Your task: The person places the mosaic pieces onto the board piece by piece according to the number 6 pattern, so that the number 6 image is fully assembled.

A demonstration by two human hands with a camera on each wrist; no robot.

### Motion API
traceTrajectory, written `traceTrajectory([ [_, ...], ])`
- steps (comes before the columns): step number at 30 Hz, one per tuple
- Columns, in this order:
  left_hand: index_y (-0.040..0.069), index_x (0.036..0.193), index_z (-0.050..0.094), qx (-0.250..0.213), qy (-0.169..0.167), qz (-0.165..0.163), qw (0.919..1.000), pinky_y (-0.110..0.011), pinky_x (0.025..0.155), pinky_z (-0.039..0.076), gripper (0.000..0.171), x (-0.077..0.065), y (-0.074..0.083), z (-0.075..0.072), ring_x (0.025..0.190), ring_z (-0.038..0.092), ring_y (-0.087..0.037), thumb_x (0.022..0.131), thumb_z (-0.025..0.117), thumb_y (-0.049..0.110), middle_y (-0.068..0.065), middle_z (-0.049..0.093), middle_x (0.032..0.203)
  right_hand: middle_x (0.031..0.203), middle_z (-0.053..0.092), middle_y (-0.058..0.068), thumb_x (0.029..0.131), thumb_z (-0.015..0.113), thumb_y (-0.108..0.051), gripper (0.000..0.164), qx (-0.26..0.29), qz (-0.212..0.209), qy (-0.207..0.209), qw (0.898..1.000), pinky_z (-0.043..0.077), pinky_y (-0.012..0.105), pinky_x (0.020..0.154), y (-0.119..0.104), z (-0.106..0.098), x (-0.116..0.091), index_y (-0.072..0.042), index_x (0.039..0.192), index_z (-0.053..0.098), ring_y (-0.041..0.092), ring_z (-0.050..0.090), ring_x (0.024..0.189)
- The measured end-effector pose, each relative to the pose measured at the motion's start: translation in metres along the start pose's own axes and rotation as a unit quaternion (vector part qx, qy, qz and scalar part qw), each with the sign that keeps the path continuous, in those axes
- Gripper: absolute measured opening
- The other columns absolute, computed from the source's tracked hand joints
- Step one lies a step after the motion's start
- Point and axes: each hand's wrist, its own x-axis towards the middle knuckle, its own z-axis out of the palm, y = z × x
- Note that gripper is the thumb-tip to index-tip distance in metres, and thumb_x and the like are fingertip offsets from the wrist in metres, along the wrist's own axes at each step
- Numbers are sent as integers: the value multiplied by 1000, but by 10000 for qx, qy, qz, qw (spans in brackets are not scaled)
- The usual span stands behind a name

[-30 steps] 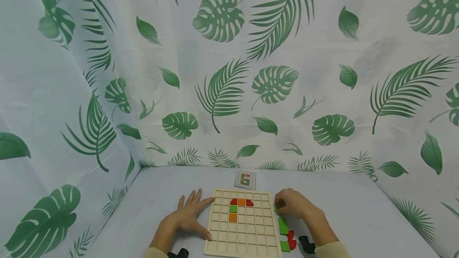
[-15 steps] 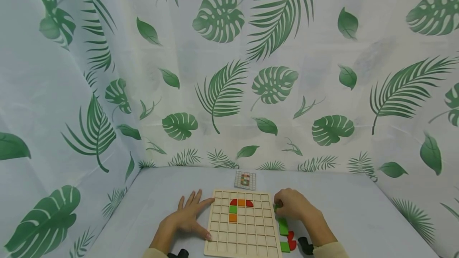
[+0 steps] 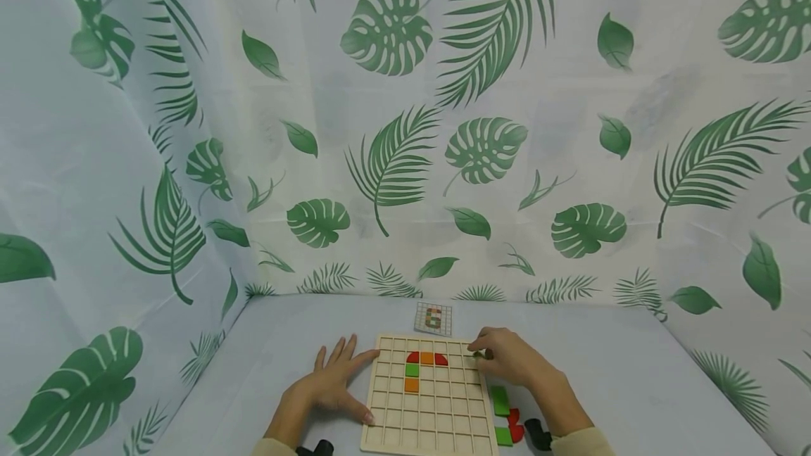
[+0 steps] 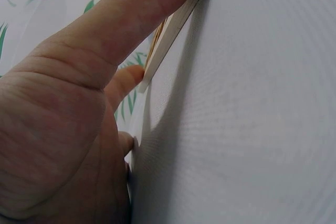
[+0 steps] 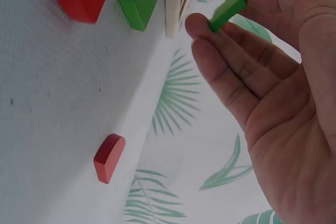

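My right hand [image 3: 513,357] pinches a small green block [image 5: 228,11] between thumb and fingertip, over the right edge of a wooden grid board [image 3: 437,414]. Spread wide, my left hand [image 3: 332,378] touches the board's left side with thumb and index finger; the left wrist view shows these against its edge. Toward the board's far side, an orange square [image 3: 427,358] sits between two rounded red pieces, the left one [image 3: 413,357] and the right one [image 3: 441,359]. Below the left red piece come a green square [image 3: 412,370] and another orange square [image 3: 411,385].
Right of the board lie green pieces [image 3: 500,400] and rounded red pieces [image 3: 516,433]. A separate red piece [image 5: 109,158] rests on the table in the right wrist view. Beyond the board is a small pattern card [image 3: 434,318]. A leaf-printed curtain [image 3: 405,160] stands behind.
My right hand has lifted the green block from beside the board and moved left, over the board's right edge. The left hand and the board have stayed put.
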Motion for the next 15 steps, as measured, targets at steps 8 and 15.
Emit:
traceTrajectory([
  [8,37,161,37,31,-64,-50,10000,-77,121,-4,121,1,1,0,160,2,-49,58,92,68,-25,9,173,98,70,-7,89,72,-9,21,-23,-293,142,9995,56,29,72,-3,2,3,-8,108,80,5,61,83],
  [15,35,161,37,0,-82,-9,10000,-77,121,-4,121,0,1,-1,160,1,-50,59,92,68,-26,8,173,103,73,-4,91,76,-11,21,-144,-555,374,9977,59,30,73,-10,7,4,-9,111,79,9,66,88],
])
